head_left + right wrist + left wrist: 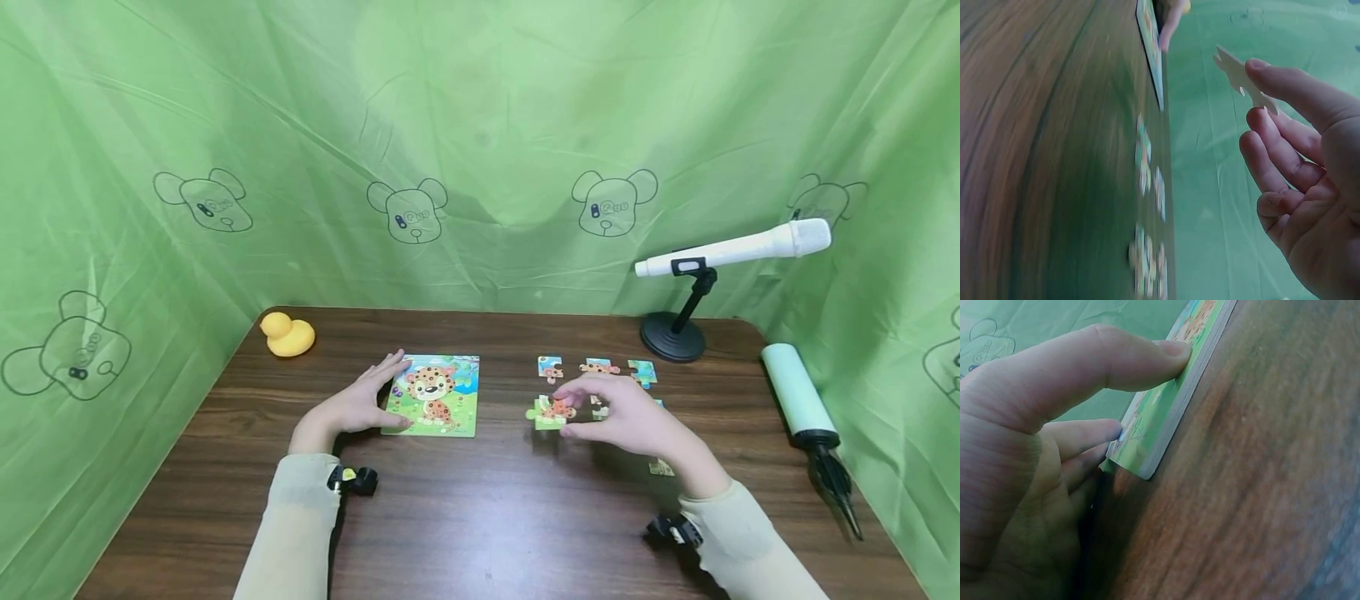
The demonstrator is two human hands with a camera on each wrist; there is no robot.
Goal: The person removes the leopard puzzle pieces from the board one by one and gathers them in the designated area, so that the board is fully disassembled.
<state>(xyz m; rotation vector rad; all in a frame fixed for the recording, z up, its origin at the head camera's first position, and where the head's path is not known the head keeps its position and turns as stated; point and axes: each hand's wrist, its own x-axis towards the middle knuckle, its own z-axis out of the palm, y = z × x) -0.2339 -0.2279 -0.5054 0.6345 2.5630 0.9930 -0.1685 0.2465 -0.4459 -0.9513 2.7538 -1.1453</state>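
Note:
My left hand (363,398) rests at the left side of a flat picture board (450,398) with a cartoon leopard. Its thumb (1175,353) lies on the printed face near the front edge, while the other fingers touch the far left corner. Between thumb and fingertips, my right hand (622,417) pinches a jigsaw puzzle piece (551,415) with green and spotted print. In the right wrist view this puzzle piece (1235,74) is tilted, raised above the tabletop. Several more puzzle pieces (550,367) lie around and behind the right hand, some partly hidden by it.
A yellow rubber duck (288,335) sits at the back left of the wooden table (450,517). At the back right stands a white microphone (750,248) on a black stand (672,337). A mint-coloured hand pump (798,396) lies along the right edge. Green curtain (480,125) surrounds the table.

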